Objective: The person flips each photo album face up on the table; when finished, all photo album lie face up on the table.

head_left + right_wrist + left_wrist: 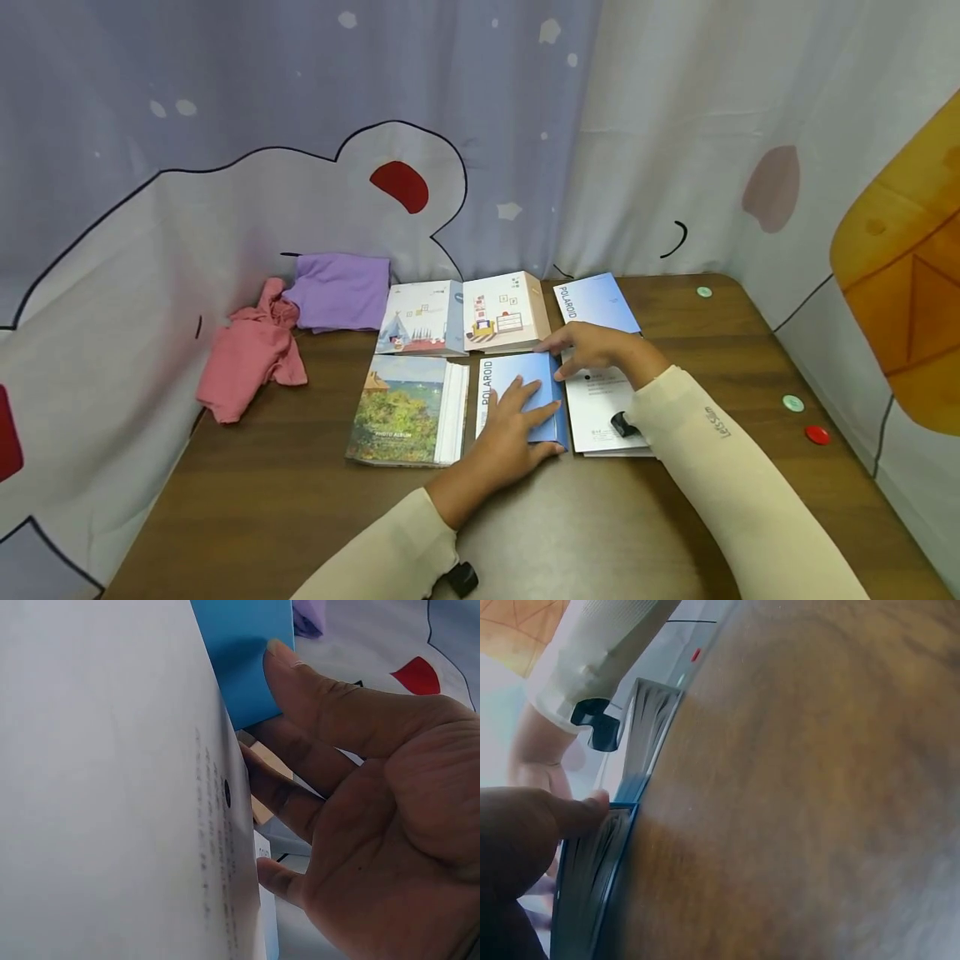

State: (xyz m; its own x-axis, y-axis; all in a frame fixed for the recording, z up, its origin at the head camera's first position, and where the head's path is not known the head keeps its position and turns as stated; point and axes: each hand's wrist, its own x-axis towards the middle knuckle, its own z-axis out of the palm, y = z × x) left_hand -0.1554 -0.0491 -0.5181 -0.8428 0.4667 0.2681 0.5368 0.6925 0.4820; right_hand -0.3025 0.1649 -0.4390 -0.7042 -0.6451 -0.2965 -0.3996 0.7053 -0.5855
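A blue photo album (517, 367) marked POLAROID lies on the table between both hands. My left hand (510, 433) rests on its cover with the fingers spread. The left thumb (585, 814) touches its near right corner, by the page edges. At the album's far right corner is my right hand (596, 350); its thumb (289, 679) lies against the blue side and its index finger is partly hidden behind the far edge. Right of it lies a white-covered album (603, 408), partly under the right wrist. Another blue POLAROID album (597, 300) lies behind that.
Left of the hands is a landscape-covered photo album (397, 417). Two illustrated albums (420, 312) sit behind, near the curtain (510, 125). Folded purple cloth (341, 292) and crumpled pink cloth (255, 358) lie at the back left. Green (792, 403) and red (817, 435) buttons lie at the right.
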